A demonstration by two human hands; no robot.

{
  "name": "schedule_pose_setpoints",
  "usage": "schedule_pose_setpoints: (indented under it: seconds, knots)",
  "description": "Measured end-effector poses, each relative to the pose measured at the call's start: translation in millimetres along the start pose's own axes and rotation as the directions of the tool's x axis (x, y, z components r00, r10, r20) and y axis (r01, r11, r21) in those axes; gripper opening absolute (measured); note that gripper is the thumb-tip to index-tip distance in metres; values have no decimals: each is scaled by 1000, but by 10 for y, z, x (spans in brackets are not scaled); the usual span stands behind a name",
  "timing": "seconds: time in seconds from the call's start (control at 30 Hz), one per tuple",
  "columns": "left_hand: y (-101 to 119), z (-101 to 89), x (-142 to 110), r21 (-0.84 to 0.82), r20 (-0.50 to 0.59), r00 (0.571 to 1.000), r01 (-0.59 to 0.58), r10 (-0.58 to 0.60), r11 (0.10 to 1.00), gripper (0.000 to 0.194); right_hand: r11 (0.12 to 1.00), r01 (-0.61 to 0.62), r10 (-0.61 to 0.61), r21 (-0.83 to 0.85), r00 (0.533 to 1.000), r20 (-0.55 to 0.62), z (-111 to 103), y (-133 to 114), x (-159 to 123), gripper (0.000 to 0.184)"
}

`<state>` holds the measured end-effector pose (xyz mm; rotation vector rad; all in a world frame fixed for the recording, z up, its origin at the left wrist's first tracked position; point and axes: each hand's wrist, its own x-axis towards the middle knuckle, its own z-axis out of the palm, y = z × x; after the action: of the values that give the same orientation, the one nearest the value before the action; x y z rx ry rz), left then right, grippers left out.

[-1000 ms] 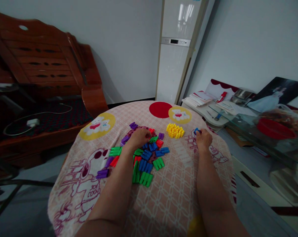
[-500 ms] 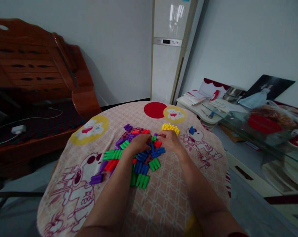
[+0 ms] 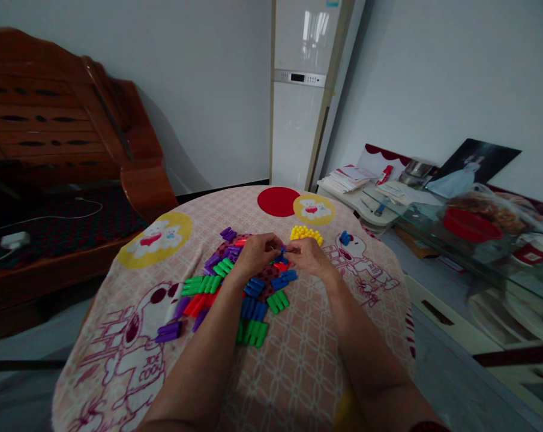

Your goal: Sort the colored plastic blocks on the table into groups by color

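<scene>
Head view: both hands met over a small blue piece

Beside the yellow pile (image 3: pixel 306 233), on its near left side, the left hand (image 3: pixel 258 257) and the right hand (image 3: pixel 309 255) came together at their fingertips. Both were narrow, thumb and fingers closed on a blue piece (image 3: pixel 281 255). Its size probably called for fingertips rather than palms, and a grip from two sides likely steadied it. Whether it was one block or two, and which part each hand gripped, could not be told, since the fingers hid much of it.

A red block (image 3: pixel 281 266) lay just below the fingertips, nearer the person than the yellow pile. The loose blocks spread left of the pile and nearer the person: purple block (image 3: pixel 168 332) farthest out, green block (image 3: pixel 278 302) on the near side, blue blocks (image 3: pixel 254 287) partly behind the left forearm. Lying flat and loosely grouped, they seemed placed for easy picking, within short reach of the left hand.

Right of the pile, well apart from that spread, sat a lone blue block (image 3: pixel 345 238), perhaps set there to stay distinct. The patterned cloth on the bench (image 3: pixel 298 360) probably kept the blocks from sliding.
</scene>
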<state>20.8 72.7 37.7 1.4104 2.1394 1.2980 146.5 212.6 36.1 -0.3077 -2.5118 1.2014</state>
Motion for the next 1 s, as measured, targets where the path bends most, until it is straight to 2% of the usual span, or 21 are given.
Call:
schedule_pose_setpoints:
  seconds: [0.07,0.13,0.17,0.2,0.27,0.33,0.37,0.43,0.5,0.6,0.83,0.93,1.0]
  knots:
    - [3,9,4,-19,-46,999,10,-11,1000,29,998,-54,56,22,994,-97,-118,51,-9,12]
    - [-2,-15,2,-2,-90,995,35,-35,999,32,990,-119,136,77,950,-280,-300,163,-26,19]
    - [-9,-38,0,15,-106,993,48,-47,999,32,984,-151,178,99,903,-391,-410,240,-41,23]
    - [-20,-65,-2,33,-121,991,58,-54,998,32,977,-184,214,109,837,-504,-525,328,-61,28]
    - [-48,-123,-5,69,-150,987,72,-61,995,31,962,-264,241,77,677,-695,-747,520,-118,34]
    - [-80,-175,-6,96,-179,981,88,-70,992,31,928,-372,204,-11,533,-821,-918,704,-194,35]
    - [-94,-196,-5,102,-187,979,100,-80,990,31,899,-434,171,-65,483,-859,-974,785,-233,35]
    - [-114,-225,-3,90,-189,975,133,-114,987,32,817,-553,118,-163,438,-891,-1022,916,-305,32]
    - [-119,-240,-3,75,-179,973,162,-146,984,32,731,-643,114,-228,445,-888,-1005,1005,-351,30]
    - [-99,-244,-6,100,-177,971,179,-160,979,31,657,-700,152,-280,487,-860,-929,1080,-366,31]
    - [-113,-227,-9,39,-163,972,179,-170,983,27,637,-665,184,-389,621,-762,-868,1122,-344,31]
    - [-182,-228,-5,-31,-170,964,200,-202,979,27,618,-662,210,-424,659,-722,-907,1098,-357,27]
    - [-220,-233,-4,-53,-171,960,214,-220,975,26,601,-666,217,-443,668,-711,-935,1052,-361,25]
